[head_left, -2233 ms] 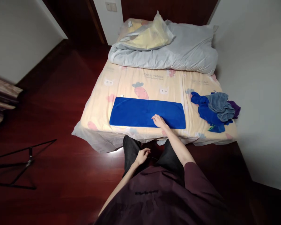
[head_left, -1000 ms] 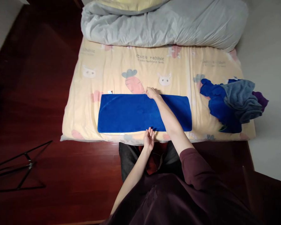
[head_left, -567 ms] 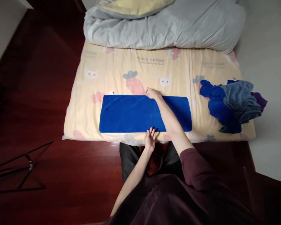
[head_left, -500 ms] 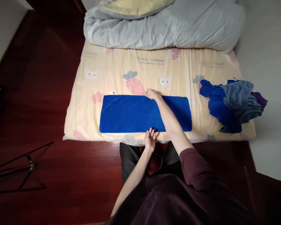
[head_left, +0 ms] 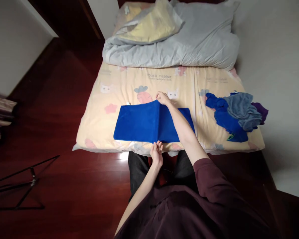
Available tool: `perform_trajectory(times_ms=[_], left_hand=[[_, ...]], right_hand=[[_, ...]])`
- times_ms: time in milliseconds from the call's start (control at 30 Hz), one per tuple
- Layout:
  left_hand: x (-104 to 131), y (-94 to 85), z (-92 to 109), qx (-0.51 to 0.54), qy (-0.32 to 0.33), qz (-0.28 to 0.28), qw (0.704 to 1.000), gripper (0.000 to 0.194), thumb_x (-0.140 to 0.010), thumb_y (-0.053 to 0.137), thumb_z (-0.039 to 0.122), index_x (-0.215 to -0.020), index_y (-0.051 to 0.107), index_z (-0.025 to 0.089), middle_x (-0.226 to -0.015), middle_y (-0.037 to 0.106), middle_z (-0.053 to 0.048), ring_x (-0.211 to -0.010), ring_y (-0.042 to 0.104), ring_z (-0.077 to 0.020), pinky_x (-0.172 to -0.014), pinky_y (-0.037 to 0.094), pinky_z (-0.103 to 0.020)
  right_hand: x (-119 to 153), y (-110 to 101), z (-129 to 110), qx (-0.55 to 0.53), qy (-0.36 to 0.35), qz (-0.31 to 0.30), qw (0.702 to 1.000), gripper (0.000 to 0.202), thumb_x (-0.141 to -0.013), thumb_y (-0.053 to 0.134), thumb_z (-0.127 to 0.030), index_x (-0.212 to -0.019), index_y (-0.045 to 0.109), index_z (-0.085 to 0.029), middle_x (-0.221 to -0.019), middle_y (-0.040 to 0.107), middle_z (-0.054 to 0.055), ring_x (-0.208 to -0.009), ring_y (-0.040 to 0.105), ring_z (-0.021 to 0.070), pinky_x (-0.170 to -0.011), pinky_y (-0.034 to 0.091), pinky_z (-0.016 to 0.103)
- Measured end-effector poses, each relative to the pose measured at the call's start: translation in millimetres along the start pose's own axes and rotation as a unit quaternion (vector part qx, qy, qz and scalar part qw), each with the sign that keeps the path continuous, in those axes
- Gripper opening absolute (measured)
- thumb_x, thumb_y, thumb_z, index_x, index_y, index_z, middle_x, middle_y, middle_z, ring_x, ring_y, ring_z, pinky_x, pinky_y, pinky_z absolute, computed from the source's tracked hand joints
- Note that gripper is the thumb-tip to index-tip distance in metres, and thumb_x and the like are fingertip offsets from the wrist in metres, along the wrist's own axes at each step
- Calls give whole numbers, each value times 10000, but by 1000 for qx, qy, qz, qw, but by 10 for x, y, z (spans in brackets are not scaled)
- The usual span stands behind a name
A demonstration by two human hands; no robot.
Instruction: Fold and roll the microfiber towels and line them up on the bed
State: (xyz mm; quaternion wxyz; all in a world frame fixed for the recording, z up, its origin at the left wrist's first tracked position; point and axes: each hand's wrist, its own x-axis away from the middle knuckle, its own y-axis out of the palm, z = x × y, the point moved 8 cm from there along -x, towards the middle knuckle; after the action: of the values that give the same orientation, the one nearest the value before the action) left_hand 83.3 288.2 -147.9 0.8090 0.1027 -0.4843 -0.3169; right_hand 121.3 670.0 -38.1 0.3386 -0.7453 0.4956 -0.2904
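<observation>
A blue towel point(head_left: 137, 122), folded into a long rectangle, lies across the near part of the bed. Its middle is lifted into a ridge between my two hands. My right hand point(head_left: 162, 98) reaches over the cloth and pinches the far edge at mid-length. At the near edge, opposite it, my left hand point(head_left: 156, 153) has its fingertips closed on the fabric. Both halves of the towel slope down from the ridge to the bed; my right forearm hides some of the right half.
A crumpled pile of blue, grey-blue and purple cloths point(head_left: 241, 113) rests at the bed's right. Behind lie a grey quilt point(head_left: 201, 39) and a yellow pillow point(head_left: 151, 30) on the patterned bed sheet point(head_left: 94, 116). A black tripod point(head_left: 31, 182) stands on the floor at left.
The towel lay flat before; its middle is now raised in a ridge. My left fingers have closed on the near edge. The view has tilted up, showing more of the bed's far end.
</observation>
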Motion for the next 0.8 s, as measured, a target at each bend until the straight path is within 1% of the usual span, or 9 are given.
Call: perform_trajectory(times_ms=[100, 167, 267, 300, 400, 500, 600, 700, 800], left_hand=[[166, 69, 268, -19, 75, -26, 997, 253, -936, 760, 394, -901, 662, 164, -993, 735, -85, -877, 727, -154, -783, 570, -262], [263, 134, 560, -56, 152, -44, 986, 359, -892, 784, 479, -812, 622, 169, -794, 656, -11, -695, 641, -106, -659, 508, -219], [417, 266, 1204, -139, 301, -61, 941, 485, -852, 776, 582, -691, 538, 191, -640, 452, 57, -579, 471, -79, -569, 401, -201], [471, 318, 1452, -164, 347, -62, 921, 493, -851, 763, 603, -687, 540, 195, -646, 436, 54, -596, 460, -87, -578, 398, -206], [643, 522, 2203, -224, 446, -75, 863, 466, -853, 731, 639, -762, 618, 196, -755, 545, 12, -717, 522, -125, -663, 455, -235], [879, 852, 2862, -246, 502, -137, 818, 462, -876, 694, 654, -833, 639, 197, -841, 619, -19, -820, 599, -163, -755, 521, -278], [1155, 1213, 3377, -231, 525, -194, 796, 439, -852, 739, 626, -910, 639, 202, -915, 677, -35, -883, 664, -185, -811, 565, -305], [1431, 1559, 3759, -222, 550, -219, 775, 431, -809, 808, 558, -967, 636, 196, -955, 700, -40, -914, 692, -181, -851, 581, -315], [1643, 1851, 4020, -211, 562, -226, 767, 429, -786, 837, 520, -952, 630, 184, -917, 690, -31, -854, 691, -158, -805, 585, -294]], right_hand=[[136, -355, -176, -53, -31, 43, 997, 169, -894, 647, -135, -1030, 741, -174, -892, 760, 34, -884, 689, 200, -947, 542, 335], [251, -634, -276, -97, -48, 69, 992, 121, -881, 685, -172, -978, 756, -160, -850, 764, 41, -874, 700, 203, -933, 547, 333], [484, -1124, -392, -175, -63, 116, 976, 168, -841, 784, -313, -888, 762, -154, -892, 782, 74, -927, 714, 219, -939, 556, 345], [585, -1299, -426, -199, -67, 134, 968, 221, -819, 815, -363, -859, 760, -153, -910, 784, 84, -951, 714, 223, -945, 557, 347], [951, -1787, -535, -267, -79, 173, 945, 343, -774, 859, -471, -816, 755, -147, -896, 779, 87, -964, 707, 222, -930, 561, 340], [1362, -2169, -646, -333, -85, 180, 922, 431, -735, 883, -526, -879, 775, -134, -847, 765, 64, -891, 703, 202, -847, 577, 327], [1762, -2478, -801, -389, -122, 173, 897, 555, -610, 965, -507, -986, 792, -137, -872, 775, 63, -882, 715, 198, -817, 594, 329], [2122, -2751, -968, -410, -175, 171, 878, 663, -506, 1017, -464, -1047, 794, -152, -930, 789, 71, -954, 737, 225, -877, 617, 371], [2446, -3001, -1082, -405, -207, 200, 868, 648, -524, 1016, -470, -1050, 793, -163, -964, 798, 78, -1006, 749, 253, -942, 626, 423]])
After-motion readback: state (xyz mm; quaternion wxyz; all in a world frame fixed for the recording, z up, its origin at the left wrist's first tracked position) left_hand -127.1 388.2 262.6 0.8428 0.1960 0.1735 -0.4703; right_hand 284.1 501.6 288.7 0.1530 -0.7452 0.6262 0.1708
